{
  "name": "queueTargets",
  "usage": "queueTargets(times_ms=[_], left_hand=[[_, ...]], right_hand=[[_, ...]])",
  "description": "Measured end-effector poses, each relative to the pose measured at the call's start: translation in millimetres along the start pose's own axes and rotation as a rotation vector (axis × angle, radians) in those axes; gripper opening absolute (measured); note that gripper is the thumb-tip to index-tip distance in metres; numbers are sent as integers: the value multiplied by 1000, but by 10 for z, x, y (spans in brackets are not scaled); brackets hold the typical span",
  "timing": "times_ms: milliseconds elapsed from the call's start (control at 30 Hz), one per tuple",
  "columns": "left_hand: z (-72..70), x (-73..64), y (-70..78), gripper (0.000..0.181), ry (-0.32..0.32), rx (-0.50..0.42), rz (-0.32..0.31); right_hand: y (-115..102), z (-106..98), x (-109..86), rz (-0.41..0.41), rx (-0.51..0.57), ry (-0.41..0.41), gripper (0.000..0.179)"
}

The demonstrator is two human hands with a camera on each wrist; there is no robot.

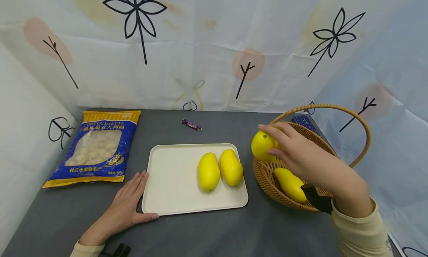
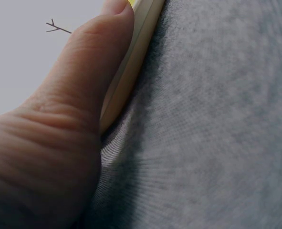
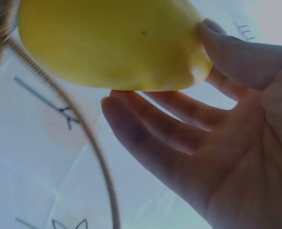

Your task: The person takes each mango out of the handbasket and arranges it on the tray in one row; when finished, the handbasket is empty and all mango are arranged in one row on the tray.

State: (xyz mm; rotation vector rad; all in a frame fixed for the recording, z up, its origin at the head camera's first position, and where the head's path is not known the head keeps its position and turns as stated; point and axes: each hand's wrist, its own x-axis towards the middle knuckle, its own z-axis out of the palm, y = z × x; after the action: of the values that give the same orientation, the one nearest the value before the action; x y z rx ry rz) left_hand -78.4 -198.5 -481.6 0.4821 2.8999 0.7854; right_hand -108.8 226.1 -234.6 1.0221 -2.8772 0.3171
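My right hand (image 1: 301,153) holds a yellow mango (image 1: 262,147) over the left rim of a wicker basket (image 1: 264,177). In the right wrist view, thumb and fingers grip one end of this mango (image 3: 112,43). Another mango (image 1: 290,185) lies in the basket, below the hand. Two more, one mango (image 1: 208,171) and its neighbour mango (image 1: 231,167), lie side by side on the right part of a cream tray (image 1: 175,179). At the tray's left edge my left hand (image 1: 128,199) rests with straight fingers, its thumb (image 2: 88,62) along the near corner.
A blue and yellow pasta bag (image 1: 97,147) lies at the back left. Behind the tray is a small purple wrapped candy (image 1: 191,124). The basket's tall handle (image 1: 367,134) arches over its right side, and a dark blue box (image 1: 305,122) stands behind it.
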Motion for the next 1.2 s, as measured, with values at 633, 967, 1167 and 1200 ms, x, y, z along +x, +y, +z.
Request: queueTargets(times_ms=[633, 967, 1167, 1200], left_hand=[[4, 18, -14, 123, 15, 15, 8], [24, 8, -23, 125, 20, 19, -9], [27, 9, -27, 124, 8, 9, -12], [28, 9, -29, 124, 9, 10, -10]], right_hand=[[-452, 460, 451, -21, 216, 121, 48], [-442, 915, 868, -49, 250, 69, 45], [-382, 1155, 1070, 20, 278, -14, 46], [-375, 1187, 1096, 28, 275, -23, 47]])
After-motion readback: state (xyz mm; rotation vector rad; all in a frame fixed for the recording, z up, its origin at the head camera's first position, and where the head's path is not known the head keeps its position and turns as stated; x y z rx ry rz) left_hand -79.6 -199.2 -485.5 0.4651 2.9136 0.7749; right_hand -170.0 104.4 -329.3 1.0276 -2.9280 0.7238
